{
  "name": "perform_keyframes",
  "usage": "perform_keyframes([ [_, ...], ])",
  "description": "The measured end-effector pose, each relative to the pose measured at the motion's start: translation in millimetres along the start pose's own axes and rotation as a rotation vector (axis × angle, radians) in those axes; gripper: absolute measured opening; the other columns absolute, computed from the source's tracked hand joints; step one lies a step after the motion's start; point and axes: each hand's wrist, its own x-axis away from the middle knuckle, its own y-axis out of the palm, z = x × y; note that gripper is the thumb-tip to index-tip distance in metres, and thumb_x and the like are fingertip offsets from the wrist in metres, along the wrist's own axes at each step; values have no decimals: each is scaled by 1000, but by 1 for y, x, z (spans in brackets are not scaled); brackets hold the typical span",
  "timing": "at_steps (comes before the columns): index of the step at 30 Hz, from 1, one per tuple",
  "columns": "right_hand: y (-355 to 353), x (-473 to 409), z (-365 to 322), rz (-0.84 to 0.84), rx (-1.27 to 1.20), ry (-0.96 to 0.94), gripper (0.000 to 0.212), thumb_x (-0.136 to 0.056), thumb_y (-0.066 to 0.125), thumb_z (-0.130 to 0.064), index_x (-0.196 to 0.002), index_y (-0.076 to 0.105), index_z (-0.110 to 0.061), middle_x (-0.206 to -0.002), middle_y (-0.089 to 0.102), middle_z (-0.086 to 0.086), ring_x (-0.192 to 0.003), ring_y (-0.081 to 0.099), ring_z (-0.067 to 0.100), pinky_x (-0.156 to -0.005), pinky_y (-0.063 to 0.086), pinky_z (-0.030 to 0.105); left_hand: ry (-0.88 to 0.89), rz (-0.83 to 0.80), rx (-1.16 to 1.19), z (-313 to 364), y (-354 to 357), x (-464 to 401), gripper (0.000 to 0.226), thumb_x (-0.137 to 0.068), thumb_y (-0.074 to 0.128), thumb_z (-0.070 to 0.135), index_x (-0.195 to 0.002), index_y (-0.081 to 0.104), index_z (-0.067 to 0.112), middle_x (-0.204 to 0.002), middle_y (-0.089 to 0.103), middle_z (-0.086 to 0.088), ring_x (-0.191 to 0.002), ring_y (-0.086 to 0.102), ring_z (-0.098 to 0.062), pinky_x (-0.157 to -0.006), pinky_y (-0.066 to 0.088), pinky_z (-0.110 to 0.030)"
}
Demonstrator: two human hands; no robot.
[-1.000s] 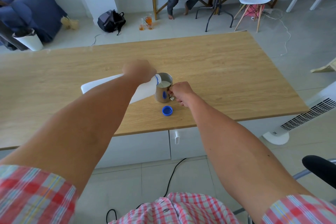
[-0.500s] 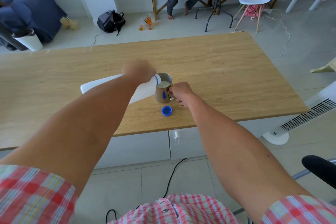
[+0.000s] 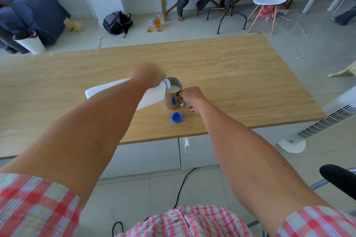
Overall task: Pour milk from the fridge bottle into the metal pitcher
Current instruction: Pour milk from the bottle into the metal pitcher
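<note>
Milk (image 3: 175, 89) lvl higher in pitcher (image 3: 172, 96)

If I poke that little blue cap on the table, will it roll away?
Probably not. The blue cap lies flat on the table, so it would likely slide rather than roll. It looks small and plastic, so it is likely very light.

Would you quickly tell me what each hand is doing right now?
Left hand: grips the tilted milk bottle.
Right hand: grips the metal pitcher by its handle.
</note>
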Motion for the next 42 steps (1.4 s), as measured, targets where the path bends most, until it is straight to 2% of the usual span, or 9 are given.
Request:
perform_keyframes([
  [5, -1, -1, 0, 3, -1, 0, 26, -102, 47, -9, -95, 71, -13, -78, 56, 6, -47, 32, 12, -35, 24, 20, 8, 8, -5, 0, 0, -1, 29, -97, 44, 38, -82, 55, 16, -82, 58, -5, -75, 55, -26, -71, 43, -36],
  [13, 0, -5, 0, 5, 5, 8, 23, -102, 45, -7, -98, 67, -13, -85, 56, 8, -47, 31, 12, -33, 22, 14, 6, 12, -13, 1, 1, -1, 29, -96, 44, 36, -76, 51, 16, -81, 57, -5, -71, 53, -24, -70, 42, -36],
  [19, 0, -5, 1, 12, 2, 5, 23, -102, 45, -8, -97, 67, -14, -86, 57, 8, -46, 31, 11, -33, 21, 13, 10, 15, -8, 1, 1, -1, 28, -96, 45, 35, -75, 50, 17, -80, 55, -5, -82, 57, -29, -72, 42, -36],
  [22, 1, -7, 2, 7, -12, 6, 25, -102, 46, -8, -101, 71, -11, -86, 58, 9, -46, 32, 12, -32, 21, 13, 6, 9, -7, 2, 0, -1, 29, -97, 45, 36, -75, 50, 17, -80, 56, -5, -80, 57, -28, -71, 42, -36],
  [26, 0, -8, 2, 6, -23, 8, 33, -103, 46, -9, -117, 74, 1, -86, 60, 9, -47, 32, 11, -32, 21, 12, -2, 11, -3, 1, 1, -2, 29, -96, 45, 36, -75, 50, 17, -79, 56, -4, -67, 50, -22, -68, 39, -36],
  [30, 1, -5, 1, 1, -5, 0, 26, -101, 47, -10, -98, 72, -14, -85, 59, 8, -45, 31, 12, -33, 21, 15, 9, 15, -14, 1, 2, -2, 29, -98, 43, 36, -78, 51, 17, -79, 54, -5, -78, 56, -27, -69, 40, -36],
  [42, 1, -8, 2, 2, -3, 16, 21, -101, 46, -7, -97, 66, -15, -85, 57, 9, -44, 29, 12, -32, 20, 11, 16, 12, -8, 2, 2, -3, 25, -95, 44, 33, -77, 51, 17, -80, 55, -5, -83, 57, -29, -71, 41, -36],
])
